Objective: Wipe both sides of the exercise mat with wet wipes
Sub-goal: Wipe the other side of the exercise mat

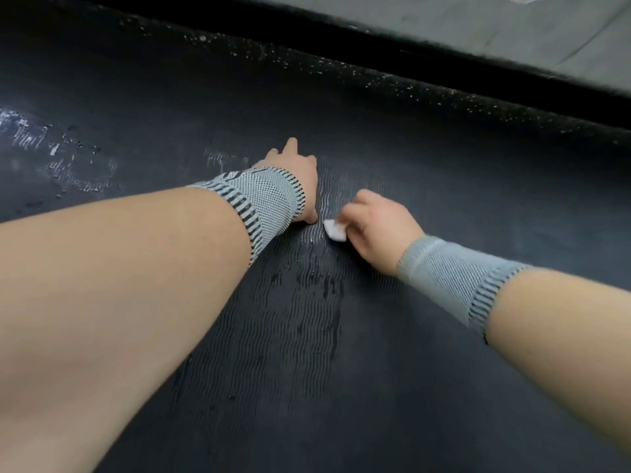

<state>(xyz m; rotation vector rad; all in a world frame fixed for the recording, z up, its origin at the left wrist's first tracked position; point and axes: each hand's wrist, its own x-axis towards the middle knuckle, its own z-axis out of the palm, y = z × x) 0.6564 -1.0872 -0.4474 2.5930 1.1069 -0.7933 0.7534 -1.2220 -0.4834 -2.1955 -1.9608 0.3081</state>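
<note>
Wiping the black exercise mat (307, 336)
Right hand (382, 230) pinches a small, limp wet wipe (334, 229); left hand (297, 179) presses flat, fingers relaxed; the mat looks soft, flexible, slick where wet.

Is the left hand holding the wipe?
No, the right hand pinches the wipe; the left hand rests bare on the mat.

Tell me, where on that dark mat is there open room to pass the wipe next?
The mat lies bare right of the right hand, and near, between the forearms. It is crowded mid-mat, where the left hand rests beside the wipe.
</note>
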